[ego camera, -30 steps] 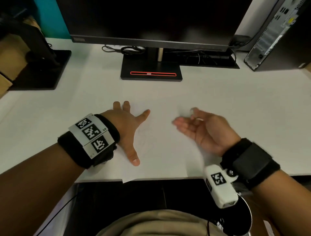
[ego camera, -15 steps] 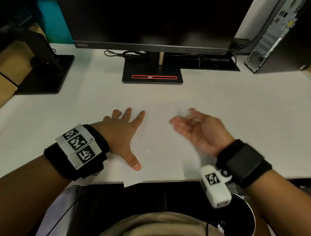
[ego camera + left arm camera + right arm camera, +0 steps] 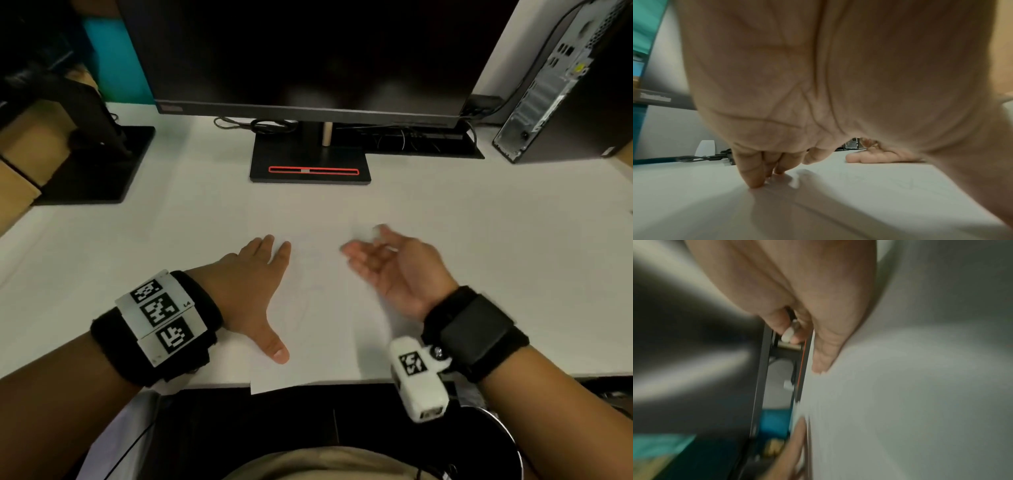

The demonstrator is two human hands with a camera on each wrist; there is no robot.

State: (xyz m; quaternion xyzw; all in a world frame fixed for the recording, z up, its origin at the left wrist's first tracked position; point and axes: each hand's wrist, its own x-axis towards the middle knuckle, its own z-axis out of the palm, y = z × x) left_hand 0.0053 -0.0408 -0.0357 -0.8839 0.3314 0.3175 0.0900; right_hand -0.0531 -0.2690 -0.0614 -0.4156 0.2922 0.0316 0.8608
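Straight-fingered left hand (image 3: pixel 250 291) on thin white paper sheet (image 3: pixel 325 318), long axis toward black monitor (image 3: pixel 308 51). Pinched in right hand (image 3: pixel 397 274): small white lump (image 3: pixel 371 233).

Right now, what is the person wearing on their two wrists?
Left wrist: a fuzzy black band carrying a white plate with three black-and-white square codes. Right wrist: a black strap with a flat dark box, plus a white camera block bearing one square code. No sleeves.
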